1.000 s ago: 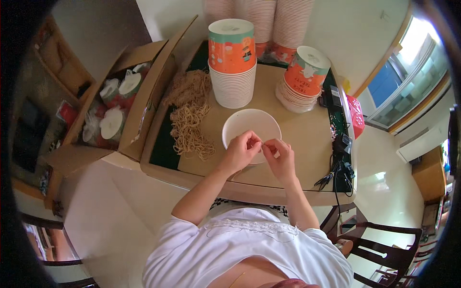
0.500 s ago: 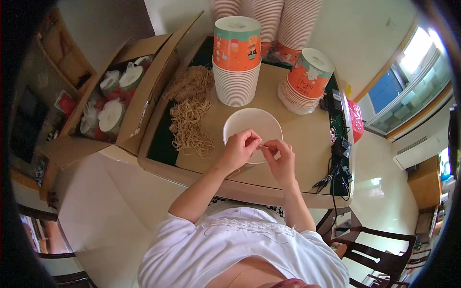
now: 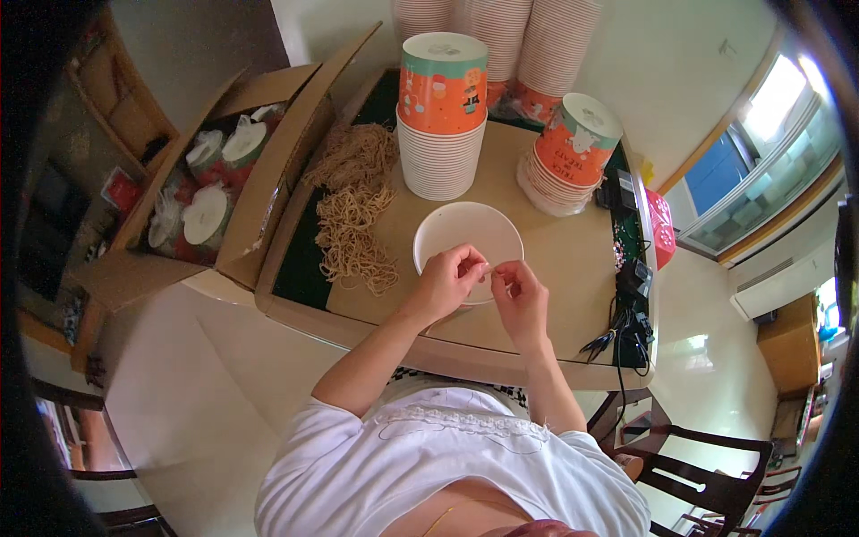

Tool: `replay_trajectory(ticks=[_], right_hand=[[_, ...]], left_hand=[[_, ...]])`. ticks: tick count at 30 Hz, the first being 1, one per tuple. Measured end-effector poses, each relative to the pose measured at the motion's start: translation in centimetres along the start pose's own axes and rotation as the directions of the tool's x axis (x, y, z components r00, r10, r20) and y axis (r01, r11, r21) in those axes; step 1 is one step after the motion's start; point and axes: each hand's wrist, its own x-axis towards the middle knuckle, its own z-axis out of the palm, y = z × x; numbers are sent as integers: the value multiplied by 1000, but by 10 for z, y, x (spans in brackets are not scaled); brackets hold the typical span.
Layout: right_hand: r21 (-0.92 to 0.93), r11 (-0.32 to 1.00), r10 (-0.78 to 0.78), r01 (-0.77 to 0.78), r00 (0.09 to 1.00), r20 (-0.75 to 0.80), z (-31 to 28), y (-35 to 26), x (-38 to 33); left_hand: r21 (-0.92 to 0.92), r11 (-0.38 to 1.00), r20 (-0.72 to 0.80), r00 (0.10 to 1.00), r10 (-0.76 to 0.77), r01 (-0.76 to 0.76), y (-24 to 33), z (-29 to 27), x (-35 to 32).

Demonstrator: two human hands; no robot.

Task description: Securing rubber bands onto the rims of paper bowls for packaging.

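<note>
Over the near part of a white paper bucket (image 3: 465, 229) with its open mouth up, both my hands are pinched close together. My left hand (image 3: 447, 276) is closed, thumb against fingertips, on a thin strand of twine (image 3: 428, 330), whose tan tail shows below the wrist at the table edge. Facing it, my right hand (image 3: 521, 300) is also pinched on the strand, though the bit between the fingertips is tiny and mostly hidden. Left of the bucket lies a loose tangled heap of tan twine (image 3: 353, 237).
Behind the bucket stands a tall stack of orange and green paper buckets (image 3: 443, 116), upside down. A shorter bagged stack (image 3: 573, 148) is to its right. An open cardboard box (image 3: 268, 174) of wrapped buckets sits left. Black cables (image 3: 626, 327) lie at the table's right edge.
My fingertips have moved slightly apart, the right hand shifting a little down and left. The bucket and the heap of twine stay in place.
</note>
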Motion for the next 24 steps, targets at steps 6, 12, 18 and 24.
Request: replay_trajectory(ticks=[6,12,18,24], right_hand=[[-65,997,-43,44,999,17,-1,-2,0],[-39,999,-28,27,1000,-2,-1,-2,0],[36,999,-40,41,999,-25,0,5,-1],[-6,998,-64,64,997,-36,0,0,-2]], left_hand=[[11,1000,0,1000,15,-15,-3,0,-1],[9,999,-3,999,38,-38,-6,1,-1],[-26,999,9,999,-38,38,-5,-1,1],[7,999,-14,999,41,-41,-4,2,-1]])
